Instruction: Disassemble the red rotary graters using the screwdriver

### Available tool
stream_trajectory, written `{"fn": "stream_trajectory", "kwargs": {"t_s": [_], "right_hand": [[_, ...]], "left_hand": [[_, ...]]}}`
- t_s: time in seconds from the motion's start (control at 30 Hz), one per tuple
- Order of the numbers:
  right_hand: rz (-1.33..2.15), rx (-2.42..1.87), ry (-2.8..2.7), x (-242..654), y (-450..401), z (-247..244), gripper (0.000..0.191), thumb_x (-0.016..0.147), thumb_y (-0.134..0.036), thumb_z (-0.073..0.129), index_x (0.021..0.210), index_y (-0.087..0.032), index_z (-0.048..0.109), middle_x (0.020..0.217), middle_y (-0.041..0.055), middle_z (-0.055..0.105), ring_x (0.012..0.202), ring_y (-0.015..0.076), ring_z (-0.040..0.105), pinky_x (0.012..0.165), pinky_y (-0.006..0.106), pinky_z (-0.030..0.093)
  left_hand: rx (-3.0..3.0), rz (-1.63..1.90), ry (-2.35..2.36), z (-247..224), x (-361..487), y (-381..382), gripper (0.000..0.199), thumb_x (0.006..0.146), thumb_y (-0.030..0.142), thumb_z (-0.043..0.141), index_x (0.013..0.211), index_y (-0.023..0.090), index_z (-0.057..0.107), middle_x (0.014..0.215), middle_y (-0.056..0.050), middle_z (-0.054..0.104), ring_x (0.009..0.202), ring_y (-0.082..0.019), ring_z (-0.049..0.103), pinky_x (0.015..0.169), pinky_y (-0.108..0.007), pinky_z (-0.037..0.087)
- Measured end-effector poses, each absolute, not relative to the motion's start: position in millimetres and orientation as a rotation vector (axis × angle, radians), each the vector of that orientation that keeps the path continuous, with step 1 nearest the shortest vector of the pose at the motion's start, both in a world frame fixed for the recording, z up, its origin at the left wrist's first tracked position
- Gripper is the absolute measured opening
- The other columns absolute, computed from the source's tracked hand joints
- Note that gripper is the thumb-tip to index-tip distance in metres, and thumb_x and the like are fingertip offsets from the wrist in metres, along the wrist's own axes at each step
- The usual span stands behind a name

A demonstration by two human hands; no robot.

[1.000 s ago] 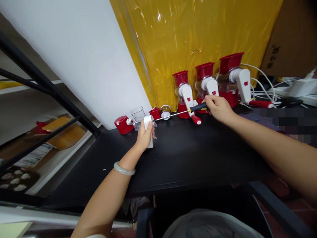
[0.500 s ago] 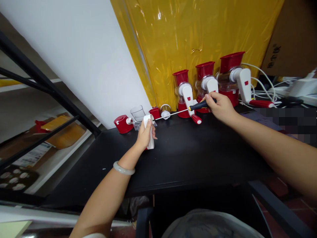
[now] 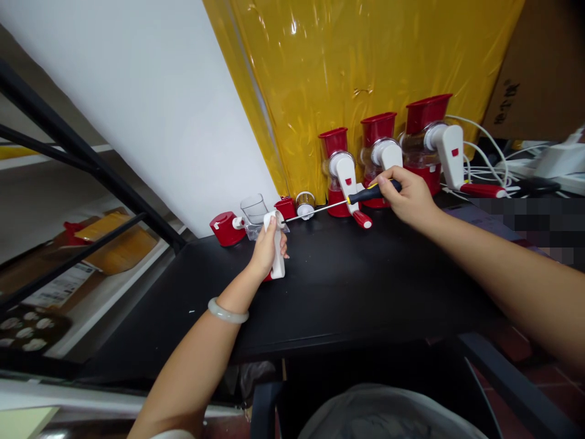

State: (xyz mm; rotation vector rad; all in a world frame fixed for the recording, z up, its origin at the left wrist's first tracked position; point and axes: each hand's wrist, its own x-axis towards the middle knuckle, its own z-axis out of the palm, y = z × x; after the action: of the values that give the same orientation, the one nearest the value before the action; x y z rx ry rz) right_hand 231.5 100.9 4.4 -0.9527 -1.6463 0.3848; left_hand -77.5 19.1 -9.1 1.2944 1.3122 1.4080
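Note:
My left hand [image 3: 266, 248] is closed around a white crank handle [image 3: 278, 263], held upright above the black table, a bit of red showing at its lower end. My right hand [image 3: 408, 196] grips the dark blue and yellow handle of a screwdriver [image 3: 372, 194]. Its long shaft points left, and the tip meets the upper end of the crank handle; exactly where it sits is too small to tell. Just behind my left hand are a red base [image 3: 226, 229], a clear plastic housing [image 3: 255, 210], a small red hopper [image 3: 286, 208] and a grater drum [image 3: 305, 204].
Assembled red-and-white rotary graters stand along the back: one on the left [image 3: 336, 146], one in the middle [image 3: 378, 128] and one on the right [image 3: 425, 113]. White cables [image 3: 493, 167] lie at the far right. A black-framed shelf [image 3: 94, 160] borders the table [image 3: 356, 286] on the left.
The crank handle has tilted slightly in my left hand, its top turned more toward the screwdriver. My right hand has barely moved and keeps its hold.

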Motion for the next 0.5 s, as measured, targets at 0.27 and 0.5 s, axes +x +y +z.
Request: {"fn": "stream_trajectory", "kwargs": {"t_s": [0.27, 0.5], "right_hand": [[0.525, -0.958, -1.594, 228.3, 99.1, 7.9, 0.027, 0.091, -0.050, 0.066, 0.081, -0.026, 0.064, 0.078, 0.0054, 0.067, 0.077, 0.0224, 0.064, 0.066, 0.033, 0.049], [0.853, -0.854, -1.490, 223.8, 114.1, -1.8, 0.035, 0.092, -0.060, 0.065, 0.088, -0.025, 0.063, 0.080, 0.0035, 0.070, 0.066, 0.0187, 0.065, 0.061, 0.033, 0.056]], "left_hand": [[1.299, 1.441, 1.315, -10.1, -79.1, 21.0, 0.058, 0.086, 0.082, 0.054, 0.084, 0.024, 0.043, 0.056, 0.009, 0.045, 0.039, -0.008, 0.040, 0.039, -0.023, 0.044], [1.509, 1.637, 1.357, -19.5, -87.0, 25.3, 0.058, 0.083, 0.081, 0.059, 0.090, 0.025, 0.043, 0.059, 0.009, 0.047, 0.042, -0.010, 0.044, 0.042, -0.025, 0.047]]}}
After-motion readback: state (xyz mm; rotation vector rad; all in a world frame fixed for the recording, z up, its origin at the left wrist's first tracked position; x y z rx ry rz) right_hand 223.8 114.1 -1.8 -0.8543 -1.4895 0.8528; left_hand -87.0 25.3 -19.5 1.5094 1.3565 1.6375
